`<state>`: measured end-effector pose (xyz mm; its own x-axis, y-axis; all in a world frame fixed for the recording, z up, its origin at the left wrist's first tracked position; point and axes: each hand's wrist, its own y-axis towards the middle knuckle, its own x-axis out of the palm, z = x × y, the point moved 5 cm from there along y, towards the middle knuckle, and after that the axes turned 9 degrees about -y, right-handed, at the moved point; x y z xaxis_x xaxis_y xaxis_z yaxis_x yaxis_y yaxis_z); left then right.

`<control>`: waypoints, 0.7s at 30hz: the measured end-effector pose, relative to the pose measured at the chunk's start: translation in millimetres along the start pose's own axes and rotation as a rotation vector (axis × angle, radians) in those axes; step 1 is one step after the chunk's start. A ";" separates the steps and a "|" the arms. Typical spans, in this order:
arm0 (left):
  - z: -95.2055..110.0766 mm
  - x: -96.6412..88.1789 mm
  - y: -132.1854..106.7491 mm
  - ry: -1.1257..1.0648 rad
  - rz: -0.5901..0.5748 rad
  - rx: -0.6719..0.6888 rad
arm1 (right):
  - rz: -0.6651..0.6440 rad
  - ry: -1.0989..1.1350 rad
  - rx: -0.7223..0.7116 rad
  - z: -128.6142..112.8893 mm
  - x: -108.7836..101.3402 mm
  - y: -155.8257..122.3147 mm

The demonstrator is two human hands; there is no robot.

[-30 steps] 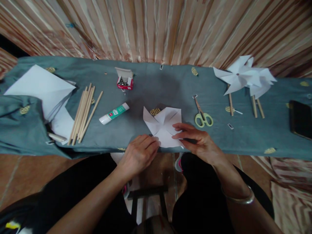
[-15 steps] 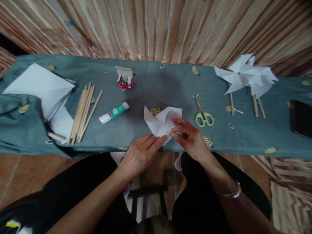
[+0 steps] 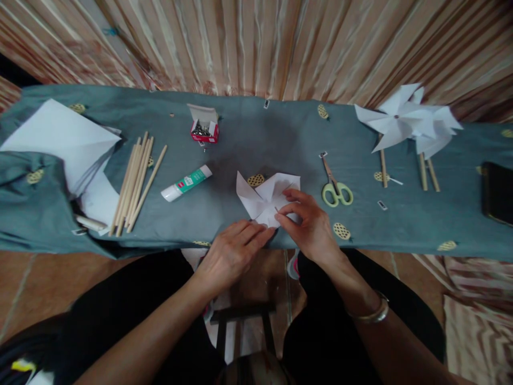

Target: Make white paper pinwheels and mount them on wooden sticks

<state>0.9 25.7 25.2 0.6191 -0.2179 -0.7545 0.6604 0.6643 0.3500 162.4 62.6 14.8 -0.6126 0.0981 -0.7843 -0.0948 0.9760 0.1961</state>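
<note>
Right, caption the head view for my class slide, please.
Left hand and right hand on a partly folded paper pinwheel, between glue stick and green-handled scissors.

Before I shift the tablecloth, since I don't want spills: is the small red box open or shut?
Open: the red box has its lid raised, and shiny metal pieces show inside.

Pleated brown-and-cream curtain (image 3: pixel 248 48) spanning the far side, behind a long tabletop (image 3: pixel 288 141) under grey-green cloth (image 3: pixel 224 211). Brown tiled floor (image 3: pixel 16 289) at near left; light is dim.
</note>
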 end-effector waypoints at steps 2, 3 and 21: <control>-0.2 -0.1 0.2 0.001 0.009 0.004 | 0.000 -0.008 -0.002 -0.4 0.7 0.5; -0.5 0.0 0.2 -0.001 0.010 0.003 | 0.003 -0.010 -0.002 -0.4 1.0 0.7; 0.1 0.5 0.8 0.012 -0.014 -0.017 | 0.009 -0.015 0.000 -0.1 3.8 -0.1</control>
<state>1.8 26.1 25.1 0.6046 -0.2189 -0.7659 0.6616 0.6734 0.3298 160.0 62.9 11.9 -0.6019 0.1094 -0.7910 -0.0896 0.9751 0.2031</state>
